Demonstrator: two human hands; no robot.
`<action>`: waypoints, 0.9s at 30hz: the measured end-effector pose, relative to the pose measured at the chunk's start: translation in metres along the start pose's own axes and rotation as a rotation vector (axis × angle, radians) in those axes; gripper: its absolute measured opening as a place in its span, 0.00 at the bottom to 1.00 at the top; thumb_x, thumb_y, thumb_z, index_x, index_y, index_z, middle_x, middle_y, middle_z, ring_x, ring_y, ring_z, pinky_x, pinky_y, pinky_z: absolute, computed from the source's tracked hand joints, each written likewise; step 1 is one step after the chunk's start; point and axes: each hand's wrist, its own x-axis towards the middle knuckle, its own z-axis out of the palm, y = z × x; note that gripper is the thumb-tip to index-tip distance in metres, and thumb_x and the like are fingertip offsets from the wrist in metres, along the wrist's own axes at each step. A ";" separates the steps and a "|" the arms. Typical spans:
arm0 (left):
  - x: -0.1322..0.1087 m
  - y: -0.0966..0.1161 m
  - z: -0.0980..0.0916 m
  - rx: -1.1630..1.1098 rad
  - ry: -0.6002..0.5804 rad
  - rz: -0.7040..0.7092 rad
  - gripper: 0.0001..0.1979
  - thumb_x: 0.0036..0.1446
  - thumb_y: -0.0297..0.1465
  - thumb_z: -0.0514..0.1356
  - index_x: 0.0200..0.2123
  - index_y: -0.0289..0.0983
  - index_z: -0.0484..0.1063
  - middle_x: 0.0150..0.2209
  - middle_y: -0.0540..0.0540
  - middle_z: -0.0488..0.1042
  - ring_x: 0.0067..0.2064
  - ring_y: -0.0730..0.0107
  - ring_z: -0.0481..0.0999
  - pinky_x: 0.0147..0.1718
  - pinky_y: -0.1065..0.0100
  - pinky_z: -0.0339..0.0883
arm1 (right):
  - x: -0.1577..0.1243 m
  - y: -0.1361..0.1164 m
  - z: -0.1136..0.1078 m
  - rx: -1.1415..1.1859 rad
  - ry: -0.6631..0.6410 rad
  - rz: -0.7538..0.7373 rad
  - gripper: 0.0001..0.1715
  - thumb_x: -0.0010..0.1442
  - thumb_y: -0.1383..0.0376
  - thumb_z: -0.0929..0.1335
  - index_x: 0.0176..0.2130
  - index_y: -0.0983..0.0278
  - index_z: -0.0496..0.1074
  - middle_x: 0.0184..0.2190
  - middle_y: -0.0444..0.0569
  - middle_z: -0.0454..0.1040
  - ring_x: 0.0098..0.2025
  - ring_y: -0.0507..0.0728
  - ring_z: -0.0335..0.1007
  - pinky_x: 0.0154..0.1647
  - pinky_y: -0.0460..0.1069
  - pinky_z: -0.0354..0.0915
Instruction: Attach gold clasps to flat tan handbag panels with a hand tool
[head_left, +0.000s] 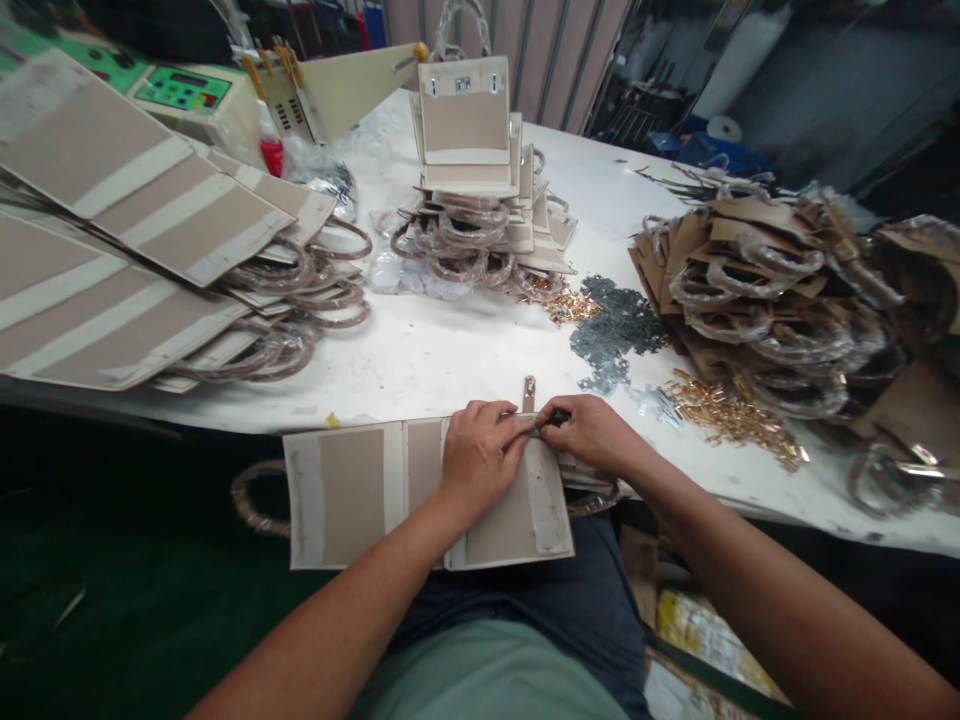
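Left hand (480, 452): closed, fingers curled over the upper edge of a folded beige bag panel (352, 495). Right hand (592, 432): closed in a pinch on a small dark piece (556, 418), too small to identify, just beside the left fingers. Directly above both hands, a narrow metal tab (529, 394), upright at the panel's top edge. Panel spread across the lap over dark trousers (585, 590), its top edge close against the front of the white counter (420, 370). Round brown handle (259, 500) showing past the panel's left side; a second curve of handle visible below the right wrist.

Far left on the counter: large pile of flat beige panels (127, 220) with round handles (330, 290) fanned out beneath. Centre: stack of panels and handles (465, 235), topped by an upright bag (463, 120) with metal fittings. Right: heap of brown cardboard panels (765, 290) with looped handles. Between centre and right, a scatter of grey metal plates (619, 320) and small brass fittings (735, 420). Back left: machine with a green display panel (184, 88), and beside it a bottle with a red lower section (271, 155).
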 end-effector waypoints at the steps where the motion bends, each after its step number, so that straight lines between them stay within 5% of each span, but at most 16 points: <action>1: 0.000 0.000 0.000 -0.003 -0.001 0.003 0.10 0.67 0.31 0.65 0.49 0.47 0.82 0.53 0.46 0.78 0.54 0.54 0.71 0.50 0.51 0.66 | 0.000 0.000 0.000 -0.009 -0.003 0.003 0.11 0.56 0.72 0.69 0.35 0.62 0.82 0.28 0.41 0.80 0.30 0.55 0.73 0.33 0.46 0.62; 11: 0.004 -0.001 -0.003 0.003 -0.028 0.034 0.07 0.65 0.29 0.66 0.44 0.46 0.82 0.51 0.47 0.79 0.53 0.54 0.71 0.49 0.50 0.65 | -0.003 0.008 0.008 -0.162 0.064 -0.055 0.11 0.57 0.74 0.71 0.36 0.59 0.82 0.33 0.43 0.81 0.36 0.57 0.76 0.38 0.48 0.64; 15: 0.009 -0.006 -0.007 0.023 -0.069 0.077 0.07 0.64 0.29 0.66 0.44 0.46 0.82 0.54 0.46 0.77 0.55 0.52 0.70 0.49 0.49 0.65 | 0.000 0.020 -0.013 -0.238 0.056 -0.017 0.06 0.60 0.67 0.74 0.38 0.58 0.83 0.35 0.45 0.82 0.38 0.59 0.77 0.39 0.49 0.66; 20: 0.011 -0.011 -0.006 -0.006 -0.075 0.080 0.07 0.65 0.29 0.66 0.43 0.46 0.82 0.52 0.47 0.79 0.54 0.54 0.72 0.49 0.49 0.64 | 0.023 0.058 -0.049 -0.495 0.248 0.122 0.16 0.65 0.61 0.73 0.53 0.54 0.82 0.48 0.49 0.82 0.47 0.63 0.77 0.44 0.52 0.68; 27: 0.008 -0.013 -0.002 -0.025 -0.059 0.067 0.07 0.64 0.29 0.67 0.43 0.47 0.82 0.50 0.49 0.80 0.53 0.56 0.73 0.48 0.51 0.63 | 0.047 0.099 -0.058 -0.545 0.090 0.107 0.13 0.64 0.64 0.74 0.48 0.54 0.84 0.45 0.47 0.81 0.44 0.59 0.77 0.42 0.48 0.66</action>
